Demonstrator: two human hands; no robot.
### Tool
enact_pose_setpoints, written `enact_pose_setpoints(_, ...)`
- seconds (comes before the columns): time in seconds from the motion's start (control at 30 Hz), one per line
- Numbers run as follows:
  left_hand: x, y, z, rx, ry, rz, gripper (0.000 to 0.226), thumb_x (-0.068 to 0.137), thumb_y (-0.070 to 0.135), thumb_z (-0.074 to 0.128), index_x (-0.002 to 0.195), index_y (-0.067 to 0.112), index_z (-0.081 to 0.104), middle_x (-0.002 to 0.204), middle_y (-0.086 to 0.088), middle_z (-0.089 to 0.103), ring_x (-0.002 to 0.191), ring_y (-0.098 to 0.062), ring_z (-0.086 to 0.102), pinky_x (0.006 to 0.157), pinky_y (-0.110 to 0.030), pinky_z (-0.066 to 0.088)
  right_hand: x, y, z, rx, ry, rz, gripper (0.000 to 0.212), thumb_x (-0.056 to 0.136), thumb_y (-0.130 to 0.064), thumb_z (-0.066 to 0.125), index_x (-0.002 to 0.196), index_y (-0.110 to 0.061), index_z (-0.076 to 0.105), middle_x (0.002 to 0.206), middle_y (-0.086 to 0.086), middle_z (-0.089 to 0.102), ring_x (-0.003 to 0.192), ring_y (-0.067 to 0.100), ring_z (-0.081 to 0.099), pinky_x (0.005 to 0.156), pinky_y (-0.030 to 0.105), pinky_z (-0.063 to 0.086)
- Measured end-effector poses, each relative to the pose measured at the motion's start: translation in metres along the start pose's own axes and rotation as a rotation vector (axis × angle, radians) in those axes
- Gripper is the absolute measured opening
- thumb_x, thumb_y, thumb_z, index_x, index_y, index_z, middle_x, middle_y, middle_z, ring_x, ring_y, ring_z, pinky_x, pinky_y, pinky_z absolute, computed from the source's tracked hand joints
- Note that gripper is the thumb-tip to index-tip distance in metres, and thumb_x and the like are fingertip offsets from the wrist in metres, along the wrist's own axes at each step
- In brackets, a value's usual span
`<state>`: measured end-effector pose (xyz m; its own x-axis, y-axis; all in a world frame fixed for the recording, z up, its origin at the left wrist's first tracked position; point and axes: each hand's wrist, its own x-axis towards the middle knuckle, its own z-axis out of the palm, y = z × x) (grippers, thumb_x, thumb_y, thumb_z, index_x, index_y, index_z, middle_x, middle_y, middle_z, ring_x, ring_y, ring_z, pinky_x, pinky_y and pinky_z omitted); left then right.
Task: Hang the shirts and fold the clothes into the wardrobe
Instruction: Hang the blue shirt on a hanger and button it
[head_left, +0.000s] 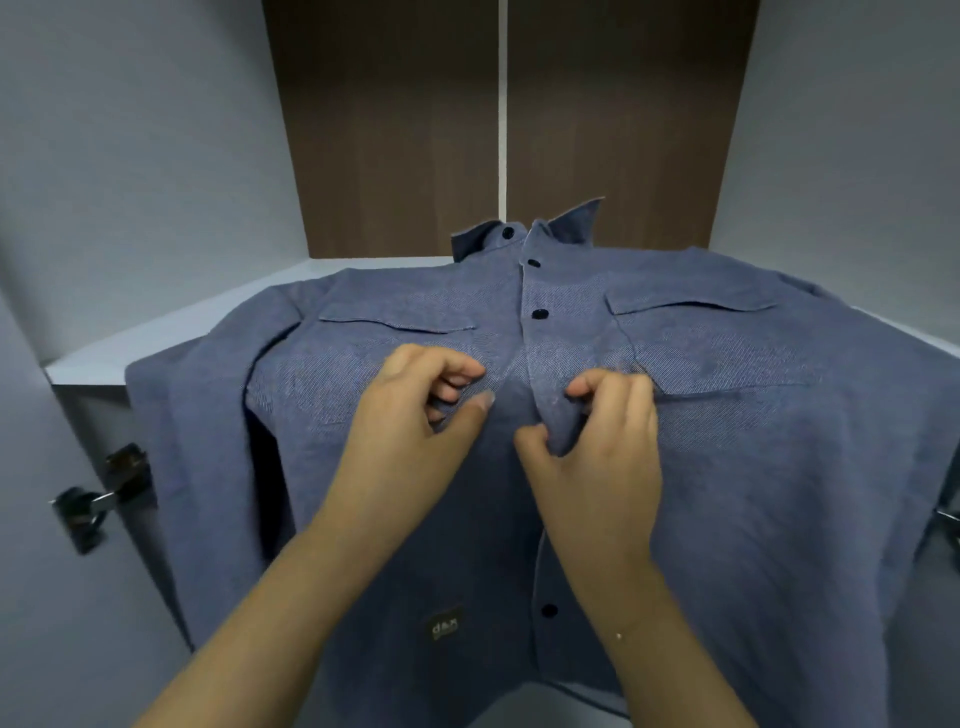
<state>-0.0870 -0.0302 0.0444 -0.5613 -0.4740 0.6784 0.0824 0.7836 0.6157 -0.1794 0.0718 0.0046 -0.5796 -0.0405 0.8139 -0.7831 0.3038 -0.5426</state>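
Blue shirt (701, 467) lies front-up on the wardrobe shelf (171, 338), collar to the back, hem hanging over the front edge. Your right hand (597, 447) pinches the button placket at mid-chest. Your left hand (415, 415) rests just beside it, fingers curled on the cloth; whether they grip it, cannot tell.

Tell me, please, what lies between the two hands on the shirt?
In the head view, the shirt's button placket runs between the left hand and the right hand, bunched into a fold; the right hand pinches its edge.
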Motion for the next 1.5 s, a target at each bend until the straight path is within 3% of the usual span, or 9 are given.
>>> enact_pose_setpoints(0.1,-0.006,-0.003,0.002,-0.027,0.010,0.046,0.013,0.085,0.013,0.070,0.095,0.021,0.067,0.093,0.013,0.059,0.083,-0.007,0.060,0.072,-0.010,0.045,-0.004,0.010,-0.010,0.102,0.012,0.025,0.022,0.076,-0.003,0.070,0.094,-0.014,0.065,0.089,-0.004,0.062,0.077,0.014,0.063,0.069,0.033,0.054)
enact_pose_setpoints(0.23,-0.032,-0.008,0.018,-0.190,-0.026,-0.008,0.012,0.085,0.018,0.070,0.089,0.028,0.067,0.083,0.015,0.065,0.074,-0.003,0.062,0.064,-0.006,0.044,-0.008,0.013,-0.026,0.448,-0.038,0.212,0.023,0.088,-0.009,0.069,0.092,-0.032,0.072,0.087,-0.012,0.073,0.082,0.000,0.067,0.074,0.010,0.048)
enact_pose_setpoints(0.37,-0.040,-0.011,0.049,-0.307,-0.062,-0.127,0.011,0.087,0.018,0.068,0.096,0.026,0.069,0.080,0.013,0.068,0.070,0.000,0.064,0.067,-0.008,0.046,0.000,0.016,-0.034,0.577,-0.145,0.368,0.016,0.093,-0.011,0.061,0.088,-0.018,0.073,0.084,-0.006,0.075,0.080,0.000,0.064,0.075,0.013,0.048)
enact_pose_setpoints(0.67,-0.016,-0.010,0.083,-0.289,0.144,-0.172,0.017,0.080,0.030,0.077,0.087,0.019,0.065,0.080,0.009,0.068,0.067,0.000,0.062,0.067,-0.009,0.046,-0.003,0.019,-0.040,0.304,0.025,0.271,0.014,0.095,-0.015,0.059,0.086,-0.020,0.069,0.079,-0.009,0.069,0.075,0.001,0.060,0.070,0.015,0.045)
enact_pose_setpoints(0.83,-0.007,-0.006,0.103,-0.326,0.241,-0.253,0.029,0.074,0.033,0.081,0.078,0.015,0.058,0.072,0.007,0.063,0.066,-0.009,0.063,0.072,-0.030,0.052,-0.002,0.024,-0.040,0.284,0.027,0.259,0.013,0.094,-0.015,0.059,0.085,-0.018,0.067,0.082,-0.005,0.067,0.076,0.005,0.060,0.072,0.018,0.045)
enact_pose_setpoints(1.03,-0.005,-0.003,0.127,-0.080,0.446,-0.228,0.047,0.065,0.027,0.086,0.078,0.020,0.041,0.074,0.000,0.048,0.070,-0.032,0.055,0.075,-0.042,0.044,-0.002,0.028,-0.042,0.383,-0.035,0.283,0.013,0.095,-0.017,0.057,0.087,-0.014,0.066,0.079,-0.003,0.067,0.071,0.004,0.057,0.069,0.021,0.045)
enact_pose_setpoints(1.27,-0.019,-0.022,0.133,-0.084,0.602,-0.064,0.020,0.070,0.020,0.067,0.084,0.019,0.052,0.077,0.011,0.045,0.066,-0.010,0.044,0.073,-0.031,0.040,0.005,0.042,-0.050,0.467,-0.150,0.272,0.013,0.094,-0.012,0.060,0.085,-0.019,0.066,0.081,-0.002,0.067,0.075,0.005,0.059,0.072,0.019,0.046)
enact_pose_setpoints(1.37,-0.037,-0.020,0.118,-0.119,0.517,0.091,0.009,0.081,0.016,0.065,0.089,0.016,0.061,0.085,0.009,0.052,0.074,-0.010,0.054,0.070,-0.032,0.049,0.005,0.044,-0.050,0.530,-0.186,0.288,0.015,0.092,-0.012,0.061,0.082,-0.021,0.066,0.076,-0.007,0.067,0.071,0.001,0.057,0.068,0.015,0.046)
enact_pose_setpoints(1.5,-0.051,-0.003,0.090,-0.146,0.326,0.177,0.008,0.088,0.020,0.067,0.085,0.014,0.065,0.084,0.010,0.058,0.076,-0.006,0.058,0.071,-0.012,0.044,0.004,0.042,-0.050,0.648,-0.240,0.303,0.011,0.090,-0.015,0.063,0.082,-0.016,0.069,0.070,-0.001,0.065,0.067,0.001,0.056,0.063,0.013,0.045)
